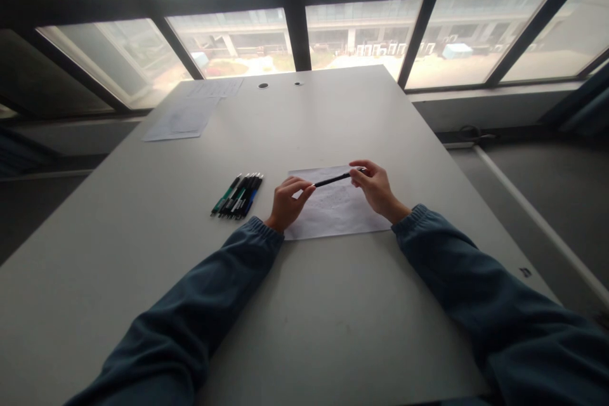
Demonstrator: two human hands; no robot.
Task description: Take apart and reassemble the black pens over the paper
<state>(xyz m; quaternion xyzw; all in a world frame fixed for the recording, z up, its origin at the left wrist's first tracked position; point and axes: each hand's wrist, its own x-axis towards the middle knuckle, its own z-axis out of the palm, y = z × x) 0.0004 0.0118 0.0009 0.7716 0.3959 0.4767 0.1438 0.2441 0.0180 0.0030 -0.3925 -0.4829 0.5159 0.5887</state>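
Note:
A black pen (pixel 332 179) is held level between my two hands, above a sheet of paper (pixel 333 222) on the table. My left hand (pixel 288 201) pinches its left end between thumb and fingers. At the other end, my right hand (pixel 375 190) grips the pen with thumb and fingertips, hiding part of that tip. Faint marks show on the sheet beneath. Left of my left hand lies a row of several pens (pixel 236 196), side by side, mostly black with some green and blue parts.
The white table (pixel 328 330) reaches to large windows (pixel 356 32) at the back. Papers (pixel 183 115) lie at its far left, with faint writing. Two round holes, one a cable hole (pixel 263 86), sit near the far edge. A white bar (pixel 542 222) runs beside the right edge.

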